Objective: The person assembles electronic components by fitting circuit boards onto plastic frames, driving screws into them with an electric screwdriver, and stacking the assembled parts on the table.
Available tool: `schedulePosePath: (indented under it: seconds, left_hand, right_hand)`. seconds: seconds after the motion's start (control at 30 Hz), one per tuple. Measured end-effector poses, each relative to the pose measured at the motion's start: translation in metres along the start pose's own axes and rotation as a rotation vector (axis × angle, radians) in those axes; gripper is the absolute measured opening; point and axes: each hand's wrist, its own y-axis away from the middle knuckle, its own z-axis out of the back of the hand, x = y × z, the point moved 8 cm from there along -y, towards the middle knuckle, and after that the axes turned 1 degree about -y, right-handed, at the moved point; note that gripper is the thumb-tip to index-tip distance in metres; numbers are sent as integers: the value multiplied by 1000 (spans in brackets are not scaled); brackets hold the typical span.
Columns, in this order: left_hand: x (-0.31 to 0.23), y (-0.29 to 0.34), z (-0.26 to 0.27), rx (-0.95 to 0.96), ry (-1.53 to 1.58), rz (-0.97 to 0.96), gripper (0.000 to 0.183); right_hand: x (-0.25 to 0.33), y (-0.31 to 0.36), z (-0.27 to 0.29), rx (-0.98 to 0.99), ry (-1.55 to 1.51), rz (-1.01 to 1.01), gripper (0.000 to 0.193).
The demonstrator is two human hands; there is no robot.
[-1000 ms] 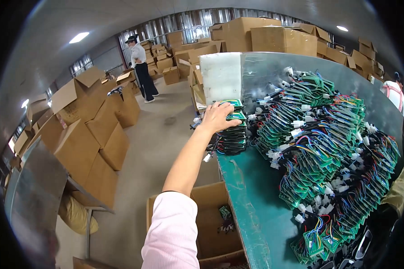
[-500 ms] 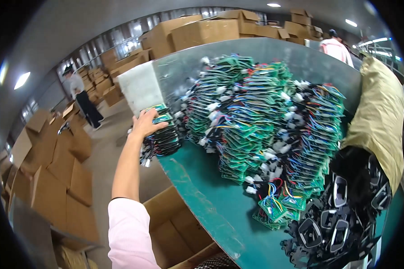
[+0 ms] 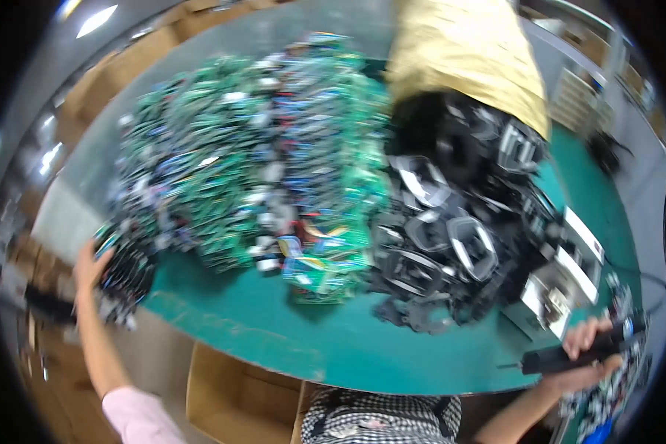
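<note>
At the table's left end, my left hand [image 3: 90,268] touches a small stack of circuit boards with wires [image 3: 129,259]. Its thumb and fingers look apart, though motion blurs them. My right hand [image 3: 586,339] is at the lower right, wrapped round a black electric screwdriver [image 3: 547,360] whose thin bit points left. Between the hands rise tall rows of green circuit boards [image 3: 207,155] with coloured wires and white connectors. A few boards [image 3: 314,274] lie at the near end of one row. Black plastic frames [image 3: 429,237] are heaped right of the boards.
A yellowish sack [image 3: 466,52] lies behind the black frames, its mouth toward them. A white box-shaped device [image 3: 547,300] stands near the screwdriver. The green table [image 3: 392,362] has a curved front edge. An open cardboard box [image 3: 244,396] is below it. Metal sheeting [image 3: 89,159] walls the far side.
The view has swung right and down, so my right hand with the electric screwdriver and the white device now show. My left hand stays at the same small stack of boards.
</note>
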Motion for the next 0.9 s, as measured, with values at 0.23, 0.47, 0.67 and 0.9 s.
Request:
schedulePosePath:
  seconds: [0.23, 0.47, 0.67, 0.9]
  left_hand:
    - [39, -3, 31, -392, -82, -207, 48]
    - [-360, 207, 42, -388, 508, -821, 29]
    - [-522, 268, -36, 10, 541, -1044, 41]
    - [-524, 261, -52, -29, 395, -852, 43]
  right_hand:
    - [-1, -1, 12, -112, 59, 107, 64]
    - [-4, 4, 18, -93, 83, 98, 65]
    - [-15, 6, 4, -47, 15, 44, 63]
    - [-8, 10, 17, 1, -62, -2, 59]
